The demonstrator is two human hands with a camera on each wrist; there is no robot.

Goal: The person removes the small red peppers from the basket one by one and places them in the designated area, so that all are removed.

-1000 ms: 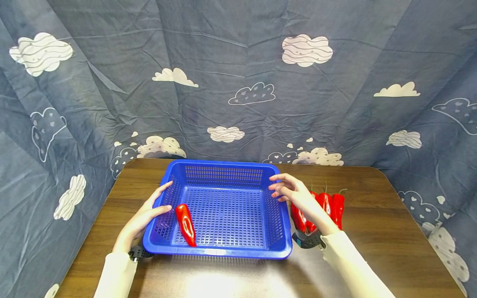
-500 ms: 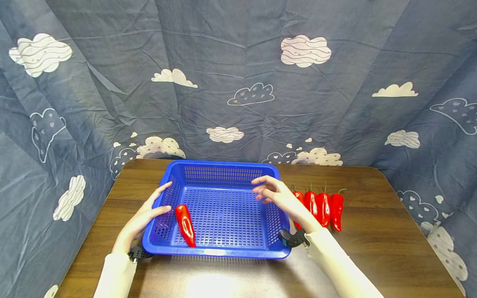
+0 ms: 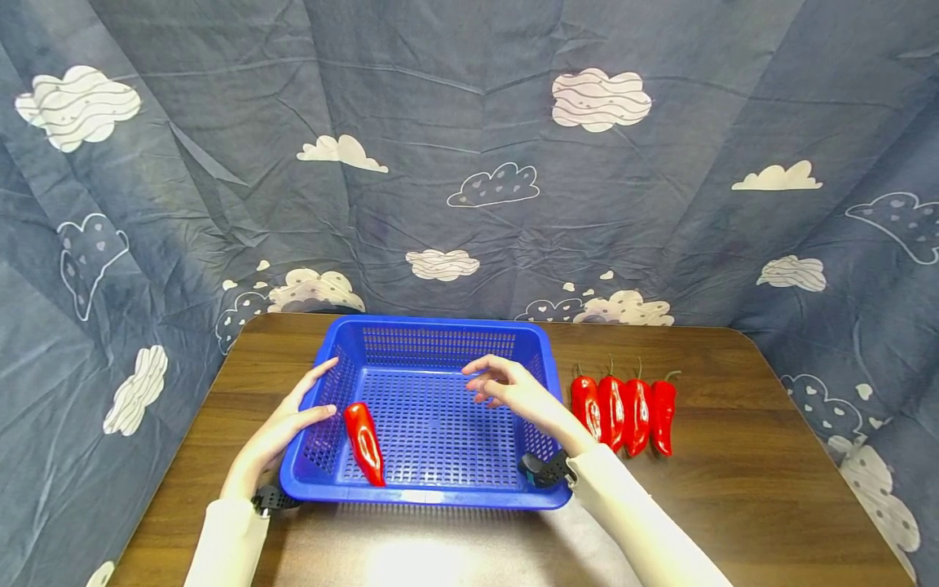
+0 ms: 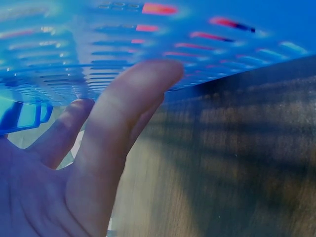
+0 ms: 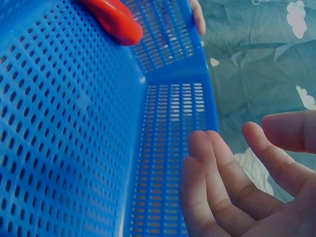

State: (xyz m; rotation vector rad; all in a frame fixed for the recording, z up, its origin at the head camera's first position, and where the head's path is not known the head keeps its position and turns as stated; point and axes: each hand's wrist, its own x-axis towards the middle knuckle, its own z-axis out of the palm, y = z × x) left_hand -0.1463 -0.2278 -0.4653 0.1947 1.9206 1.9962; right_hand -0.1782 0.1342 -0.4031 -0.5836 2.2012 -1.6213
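A blue plastic basket (image 3: 421, 495) with slotted walls stands on the table. Inside, toward its left front, lies one red pepper (image 3: 364, 444); the right wrist view shows part of the same pepper (image 5: 118, 22). My left hand (image 3: 282, 424) is at the basket's left side, thumb and a finger stretched over the rim. The left wrist view has the thumb (image 4: 143, 89) against slotted blue plastic, with red showing through the slots. Above the right part of the basket, my right hand (image 3: 517, 393) hovers with loosely bent fingers, holding nothing.
Several red peppers (image 3: 612, 412) with green stems lie side by side on the wooden table (image 3: 741, 456), right of the basket. Behind the table hangs a dark curtain (image 3: 411, 212) with a cloud pattern. A black wrist camera (image 3: 546, 470) sits below the right wrist.
My right hand has moved left, from the basket's right rim to over its inside, and the peppers on the right have come into fuller view. The left hand and basket stay put.
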